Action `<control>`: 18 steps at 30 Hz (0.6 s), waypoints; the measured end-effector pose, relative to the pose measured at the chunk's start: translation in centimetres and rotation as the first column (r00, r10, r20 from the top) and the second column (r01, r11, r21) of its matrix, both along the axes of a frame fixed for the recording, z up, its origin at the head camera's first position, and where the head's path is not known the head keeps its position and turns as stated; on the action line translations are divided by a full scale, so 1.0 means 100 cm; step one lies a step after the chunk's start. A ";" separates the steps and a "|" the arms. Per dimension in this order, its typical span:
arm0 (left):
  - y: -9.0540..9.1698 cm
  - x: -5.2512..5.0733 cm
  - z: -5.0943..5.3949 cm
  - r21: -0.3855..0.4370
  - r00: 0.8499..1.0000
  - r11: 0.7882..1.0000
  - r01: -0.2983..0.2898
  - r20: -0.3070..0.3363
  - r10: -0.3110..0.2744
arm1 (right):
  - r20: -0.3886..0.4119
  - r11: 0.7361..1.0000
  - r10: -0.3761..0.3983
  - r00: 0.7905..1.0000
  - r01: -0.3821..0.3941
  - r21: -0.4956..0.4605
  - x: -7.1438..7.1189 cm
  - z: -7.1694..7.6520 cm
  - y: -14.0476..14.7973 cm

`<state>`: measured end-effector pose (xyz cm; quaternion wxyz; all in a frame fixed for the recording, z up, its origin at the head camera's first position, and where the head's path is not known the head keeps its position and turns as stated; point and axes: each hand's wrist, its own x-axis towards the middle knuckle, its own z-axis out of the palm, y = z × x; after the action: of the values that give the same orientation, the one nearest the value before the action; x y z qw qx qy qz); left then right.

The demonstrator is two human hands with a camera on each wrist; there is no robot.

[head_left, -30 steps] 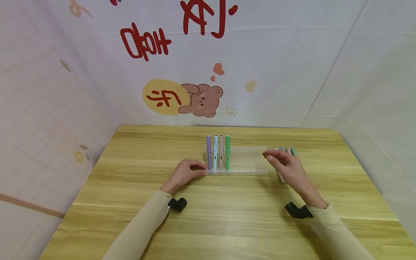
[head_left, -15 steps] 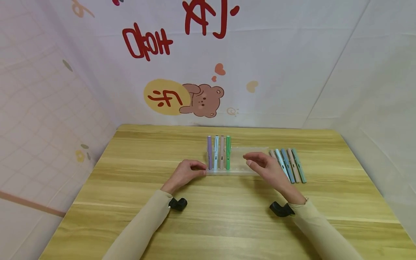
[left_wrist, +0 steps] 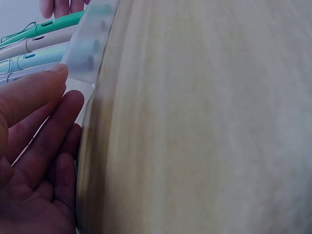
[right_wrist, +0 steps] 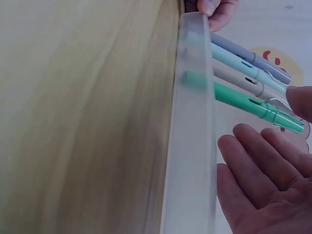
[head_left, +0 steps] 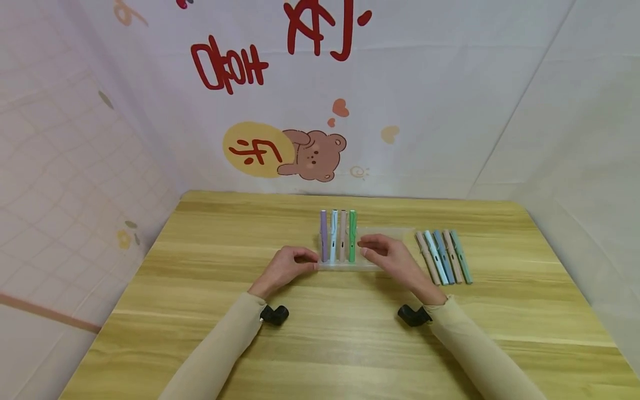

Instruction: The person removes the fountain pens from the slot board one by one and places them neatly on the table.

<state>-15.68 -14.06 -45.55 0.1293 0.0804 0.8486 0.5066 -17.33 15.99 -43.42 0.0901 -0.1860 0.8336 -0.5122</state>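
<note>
A clear pen holder [head_left: 370, 266] holds four upright pens side by side: a purple pen [head_left: 324, 236], a light blue pen [head_left: 333, 236], a beige pen [head_left: 342, 236] and a green pen [head_left: 352, 236]. At its left end, my left hand [head_left: 286, 270] pinches the corner between thumb and fingers, also seen in the left wrist view around the holder's end [left_wrist: 87, 58]. My right hand [head_left: 395, 264] is just right of the green pen [right_wrist: 258, 108], fingers spread and empty; in the right wrist view the thumb is apart from the fingers.
Several loose pens lie side by side on the table right of the holder, among them a brown pen [head_left: 427, 257], a blue pen [head_left: 444, 257] and a teal pen [head_left: 461, 257]. Behind the table [head_left: 320, 333] hangs a printed cloth [head_left: 425, 83].
My right hand has moved left from beside the loose pens, along the holder to the green pen, uncovering the loose pens. My left hand has stayed at the holder's left end.
</note>
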 end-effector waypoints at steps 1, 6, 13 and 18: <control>0.000 0.000 0.001 0.002 1.000 1.000 0.002 -0.002 -0.002 | -0.002 1.000 0.009 1.000 -0.009 0.006 -0.001 -0.001 -0.001; 0.000 -0.002 0.002 0.009 1.000 1.000 0.008 -0.008 -0.008 | 0.020 0.999 0.009 1.000 -0.010 0.046 -0.006 -0.002 -0.008; -0.001 -0.001 0.004 0.022 1.000 1.000 0.010 0.001 -0.010 | 0.067 0.997 0.037 0.997 -0.041 0.060 -0.012 -0.006 -0.018; -0.001 -0.001 0.003 0.019 1.000 1.000 0.001 0.010 -0.001 | 0.077 0.997 0.060 0.995 -0.063 0.044 -0.013 -0.006 -0.022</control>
<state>-15.74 -14.17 -45.23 0.1330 0.0796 0.8430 0.5151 -18.64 13.80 -44.00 0.1416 -0.1900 0.8351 -0.4964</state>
